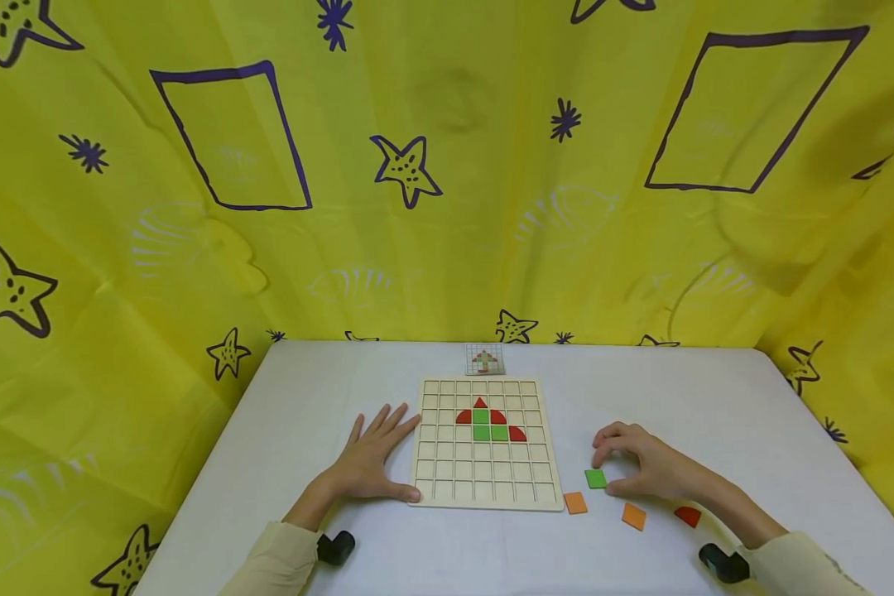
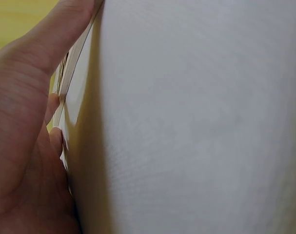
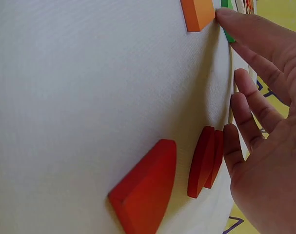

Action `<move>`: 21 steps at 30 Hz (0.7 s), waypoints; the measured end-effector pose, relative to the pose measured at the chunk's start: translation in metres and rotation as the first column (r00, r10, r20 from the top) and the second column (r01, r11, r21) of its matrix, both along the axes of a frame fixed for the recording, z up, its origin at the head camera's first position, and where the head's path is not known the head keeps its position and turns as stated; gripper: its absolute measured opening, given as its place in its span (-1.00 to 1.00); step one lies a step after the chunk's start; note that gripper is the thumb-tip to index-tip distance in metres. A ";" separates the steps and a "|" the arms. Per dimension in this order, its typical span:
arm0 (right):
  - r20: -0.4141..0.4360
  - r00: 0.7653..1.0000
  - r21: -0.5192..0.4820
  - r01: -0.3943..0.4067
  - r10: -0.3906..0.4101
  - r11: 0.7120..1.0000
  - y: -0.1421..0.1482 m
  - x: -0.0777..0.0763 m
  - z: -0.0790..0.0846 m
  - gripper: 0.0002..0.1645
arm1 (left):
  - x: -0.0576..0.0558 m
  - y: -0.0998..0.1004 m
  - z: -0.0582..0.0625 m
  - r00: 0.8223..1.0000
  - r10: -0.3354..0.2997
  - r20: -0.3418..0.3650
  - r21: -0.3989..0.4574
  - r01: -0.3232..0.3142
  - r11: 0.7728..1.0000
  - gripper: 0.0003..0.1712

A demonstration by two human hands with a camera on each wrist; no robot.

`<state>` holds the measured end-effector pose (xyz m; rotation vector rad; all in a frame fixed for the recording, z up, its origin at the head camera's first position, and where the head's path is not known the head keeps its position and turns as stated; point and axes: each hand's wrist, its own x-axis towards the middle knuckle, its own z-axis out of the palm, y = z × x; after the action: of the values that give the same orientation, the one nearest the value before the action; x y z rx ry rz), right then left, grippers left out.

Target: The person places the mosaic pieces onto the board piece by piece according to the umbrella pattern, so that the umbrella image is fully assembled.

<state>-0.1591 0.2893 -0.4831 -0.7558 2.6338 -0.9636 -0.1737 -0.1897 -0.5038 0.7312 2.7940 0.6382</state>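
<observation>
A square wooden grid board [image 1: 435, 472] lies on the table, holding green squares [image 1: 480, 432], a red triangle [image 1: 480, 403] and red quarter-round pieces [image 1: 516, 434] in its cells. My left hand [image 1: 365, 463] rests flat with spread fingers, its thumb and fingertips touching the board's left edge. Right of the board, my right hand [image 1: 651, 463] pinches a loose green square tile [image 1: 595, 479] between thumb and fingers at its edges; the tile lies on the tabletop. In the right wrist view, the thumb [image 3: 250, 29] partly covers this green tile [image 3: 227, 27].
Two orange squares [image 1: 575, 502] [image 1: 633, 516] and a red quarter-round piece [image 1: 688, 516] lie near the right hand. More red pieces [image 3: 201, 163] show beneath it in the right wrist view. A small pattern card [image 1: 484, 359] lies behind the board. Yellow curtains [image 1: 447, 248] surround the white table [image 1: 328, 372].
</observation>
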 end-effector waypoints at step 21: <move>-0.047 0.999 -0.035 -0.020 0.019 0.999 -0.004 -0.003 0.003 -0.77 | 0.002 -0.003 -0.006 0.998 -0.015 -0.066 0.064 0.019 0.998 0.37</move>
<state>-0.1623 0.2858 -0.4799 -0.8205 2.6505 -1.0024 -0.1720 -0.1922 -0.5102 0.8018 2.8349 0.7167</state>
